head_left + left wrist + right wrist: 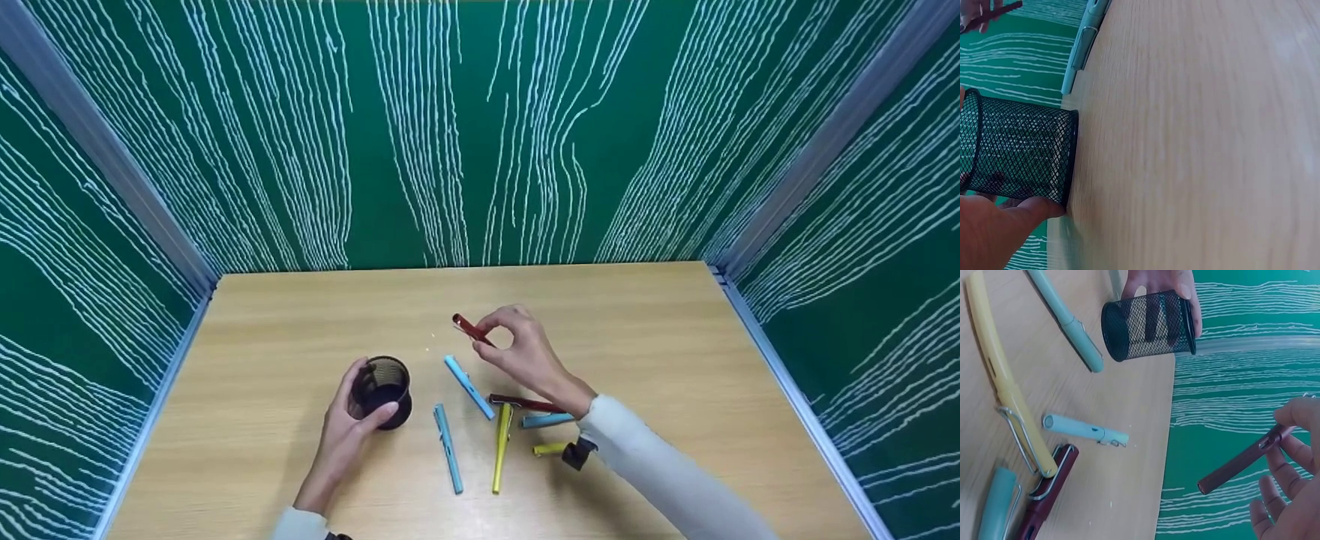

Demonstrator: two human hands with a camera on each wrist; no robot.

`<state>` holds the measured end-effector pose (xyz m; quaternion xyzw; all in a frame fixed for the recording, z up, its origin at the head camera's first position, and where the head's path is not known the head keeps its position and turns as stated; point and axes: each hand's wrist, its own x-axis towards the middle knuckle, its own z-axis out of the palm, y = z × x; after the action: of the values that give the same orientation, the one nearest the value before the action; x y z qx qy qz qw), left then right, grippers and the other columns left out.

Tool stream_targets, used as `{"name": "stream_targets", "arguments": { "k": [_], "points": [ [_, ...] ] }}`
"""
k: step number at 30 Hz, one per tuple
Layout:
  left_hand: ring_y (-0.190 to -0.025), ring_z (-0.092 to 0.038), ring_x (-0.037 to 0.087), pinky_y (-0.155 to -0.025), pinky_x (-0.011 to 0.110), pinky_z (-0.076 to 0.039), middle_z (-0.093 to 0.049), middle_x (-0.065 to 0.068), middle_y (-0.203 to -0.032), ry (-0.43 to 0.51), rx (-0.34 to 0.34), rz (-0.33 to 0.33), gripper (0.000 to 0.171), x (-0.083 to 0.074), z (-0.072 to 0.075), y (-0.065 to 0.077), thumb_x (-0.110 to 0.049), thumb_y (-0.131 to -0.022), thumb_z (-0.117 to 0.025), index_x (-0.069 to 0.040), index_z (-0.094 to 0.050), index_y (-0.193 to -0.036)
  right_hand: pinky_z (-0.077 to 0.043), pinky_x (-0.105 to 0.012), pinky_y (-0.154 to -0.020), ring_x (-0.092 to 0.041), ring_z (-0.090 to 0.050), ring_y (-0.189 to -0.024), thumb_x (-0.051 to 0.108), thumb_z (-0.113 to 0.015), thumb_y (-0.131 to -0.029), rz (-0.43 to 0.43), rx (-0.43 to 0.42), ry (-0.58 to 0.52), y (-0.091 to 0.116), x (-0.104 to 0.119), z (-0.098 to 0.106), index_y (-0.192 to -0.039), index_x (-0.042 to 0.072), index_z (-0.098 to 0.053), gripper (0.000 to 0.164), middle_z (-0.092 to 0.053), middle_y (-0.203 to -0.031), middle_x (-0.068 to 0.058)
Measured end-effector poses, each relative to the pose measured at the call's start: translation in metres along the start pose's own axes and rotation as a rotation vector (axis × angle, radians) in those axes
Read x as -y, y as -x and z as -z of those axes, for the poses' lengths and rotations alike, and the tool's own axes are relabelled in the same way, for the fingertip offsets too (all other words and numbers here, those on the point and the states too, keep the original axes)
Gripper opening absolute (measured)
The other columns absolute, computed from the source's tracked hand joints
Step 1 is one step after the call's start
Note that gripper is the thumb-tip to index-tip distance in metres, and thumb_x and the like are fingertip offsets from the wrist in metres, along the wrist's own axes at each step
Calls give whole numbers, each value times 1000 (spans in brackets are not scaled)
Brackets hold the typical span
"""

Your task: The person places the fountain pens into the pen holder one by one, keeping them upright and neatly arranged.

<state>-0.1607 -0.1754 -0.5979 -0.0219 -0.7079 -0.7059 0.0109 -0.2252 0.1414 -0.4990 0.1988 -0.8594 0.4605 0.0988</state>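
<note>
So, head view: the left hand (346,431) had thumb and fingers curled round a black mesh pen cup (385,375), while the right hand (529,356) pinched a dark red pen (469,328) at the cup's 2 o'clock. A light blue pen (469,386) lay at 3 o'clock. Left wrist view: the cup sat at 9 o'clock, its base seemingly against the table; imo a light, steady hold suited it. Right wrist view: thumb and forefinger held the pen, one end pointing toward 8 o'clock. I'd say loose other fingers helped aim, provided that pinch stayed firm.
</note>
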Motion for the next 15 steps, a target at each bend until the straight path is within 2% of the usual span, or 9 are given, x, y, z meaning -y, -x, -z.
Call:
{"name": "stream_targets", "arguments": {
  "k": [3,6,15],
  "points": [
    [-161,-37,31,-133,43,-27,-40,13,-173,-5,3,3,94,-1,0,1,-10,-95,-87,-15,-34,-173,-47,-48,-102,-22,-57,-115,15,-87,-94,16,14,-5,-1,3,-6,-106,17,-82,12,-76,-108,5],
    [-162,-37,32,-134,46,-25,-41,13,-173,-10,-4,4,95,-1,0,1,-11,-95,-88,-15,-34,-173,-47,-48,-101,-21,-56,-116,16,-87,-95,20,31,-19,-1,6,-11,-106,17,-82,13,-75,-108,6],
    [-159,-40,33,-130,33,-32,-42,15,-172,-15,-19,-11,93,-1,-1,1,-9,-94,-88,-12,-36,-171,-46,-46,-99,-20,-56,-113,14,-88,-95,39,49,-63,-2,12,-24,-106,17,-83,13,-76,-106,9]
  ]
}}
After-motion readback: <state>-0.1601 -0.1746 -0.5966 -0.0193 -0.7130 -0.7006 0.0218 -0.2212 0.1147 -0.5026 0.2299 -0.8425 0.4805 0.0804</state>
